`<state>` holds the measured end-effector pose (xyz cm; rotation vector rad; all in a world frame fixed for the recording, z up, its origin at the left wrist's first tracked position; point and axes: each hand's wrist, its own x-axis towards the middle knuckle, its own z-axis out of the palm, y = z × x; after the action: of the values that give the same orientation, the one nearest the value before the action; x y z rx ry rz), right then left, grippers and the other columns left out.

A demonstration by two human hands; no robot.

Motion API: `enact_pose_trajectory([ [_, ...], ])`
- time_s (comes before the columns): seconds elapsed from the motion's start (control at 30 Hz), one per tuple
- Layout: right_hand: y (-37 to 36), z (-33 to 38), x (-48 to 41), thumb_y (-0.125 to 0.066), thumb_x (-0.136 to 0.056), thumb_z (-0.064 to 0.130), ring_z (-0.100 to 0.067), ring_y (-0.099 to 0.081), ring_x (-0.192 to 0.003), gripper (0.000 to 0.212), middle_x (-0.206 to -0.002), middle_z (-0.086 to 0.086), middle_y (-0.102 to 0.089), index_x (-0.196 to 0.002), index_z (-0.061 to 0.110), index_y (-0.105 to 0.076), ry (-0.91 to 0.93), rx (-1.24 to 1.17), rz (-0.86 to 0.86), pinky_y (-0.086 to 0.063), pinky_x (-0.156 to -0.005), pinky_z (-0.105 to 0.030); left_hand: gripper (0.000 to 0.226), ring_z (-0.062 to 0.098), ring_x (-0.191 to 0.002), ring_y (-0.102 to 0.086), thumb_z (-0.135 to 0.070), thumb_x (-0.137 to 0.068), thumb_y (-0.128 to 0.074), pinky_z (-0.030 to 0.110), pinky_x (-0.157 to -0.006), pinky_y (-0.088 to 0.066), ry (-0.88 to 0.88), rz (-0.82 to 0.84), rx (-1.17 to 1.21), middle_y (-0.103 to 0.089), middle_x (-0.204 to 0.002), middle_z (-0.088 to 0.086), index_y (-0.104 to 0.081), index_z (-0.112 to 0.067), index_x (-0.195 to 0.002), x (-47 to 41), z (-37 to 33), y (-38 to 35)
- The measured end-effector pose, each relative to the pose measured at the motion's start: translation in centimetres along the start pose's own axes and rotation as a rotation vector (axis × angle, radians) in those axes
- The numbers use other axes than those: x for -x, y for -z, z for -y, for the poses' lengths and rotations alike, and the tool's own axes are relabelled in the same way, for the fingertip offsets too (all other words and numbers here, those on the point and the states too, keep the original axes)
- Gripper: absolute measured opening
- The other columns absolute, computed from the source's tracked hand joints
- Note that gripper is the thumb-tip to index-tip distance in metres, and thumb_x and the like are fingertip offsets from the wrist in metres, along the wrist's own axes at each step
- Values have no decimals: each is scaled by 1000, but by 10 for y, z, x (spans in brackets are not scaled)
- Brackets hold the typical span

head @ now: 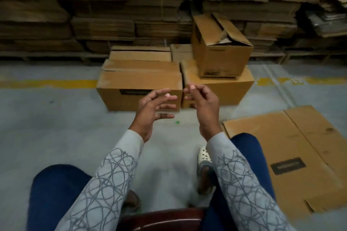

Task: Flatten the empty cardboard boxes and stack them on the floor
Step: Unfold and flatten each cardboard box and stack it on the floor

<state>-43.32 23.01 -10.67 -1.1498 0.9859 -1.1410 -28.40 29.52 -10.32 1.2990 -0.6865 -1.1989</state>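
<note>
Several brown cardboard boxes stand on the grey floor ahead of me. The nearest left box [131, 84] and the nearest right box [231, 88] sit side by side. A smaller box [219, 50] with loose top flaps stands on the right one. A flattened box [300, 154] lies on the floor at my right. My left hand [154, 110] and my right hand [202, 107] hover in the air in front of the near boxes, palms facing each other, fingers loosely curled, holding nothing and touching no box.
Tall stacks of flattened cardboard [112, 5] fill the whole back wall. A yellow line [47, 82] runs across the floor. I sit on a dark red seat [161, 219], knees in blue trousers to both sides, a white shoe [204, 155] near the flat box.
</note>
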Motion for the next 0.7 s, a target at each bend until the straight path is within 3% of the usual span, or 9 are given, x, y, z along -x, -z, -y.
enact_pose_trajectory([
  [0.2, -14, -10, -42, -60, -105, 19, -14, -64, -72, 16, -88, -2, -75, -113, 13, -72, 65, 119, 141, -48, -62, -22, 29, 27, -98, -73, -21, -102, -59, 50, -86, -60, 40, -75, -16, -76, -117, 10, -66, -15, -130, -7, 8, 49],
  [0.37, -7, -66, -77, -62, -103, 19, -13, -61, -64, 17, -82, -4, -75, -113, 9, -73, -97, 128, 24, -46, -58, -23, 31, 30, -102, -71, -22, -102, -58, 51, -87, -59, 121, -45, -8, -75, -120, 11, -65, -15, -132, -45, 31, 60],
  [0.53, -12, -98, -127, -63, -101, 18, -8, -60, -62, 15, -87, -2, -75, -112, 16, -72, -289, 134, -93, -45, -56, -23, 41, 31, -121, -66, -26, -102, -56, 49, -93, -58, 182, -61, 60, -73, -127, 7, -58, -18, -142, -127, 55, 50],
  [0.7, -13, -113, -207, -64, -99, 15, -10, -64, -77, 17, -104, 0, -74, -114, 23, -70, -211, 295, -39, -49, -59, -17, 67, 9, -131, -56, -38, -83, -66, 47, -109, -47, 150, 16, 50, -62, -142, -9, -52, -33, -148, -217, 72, 17],
])
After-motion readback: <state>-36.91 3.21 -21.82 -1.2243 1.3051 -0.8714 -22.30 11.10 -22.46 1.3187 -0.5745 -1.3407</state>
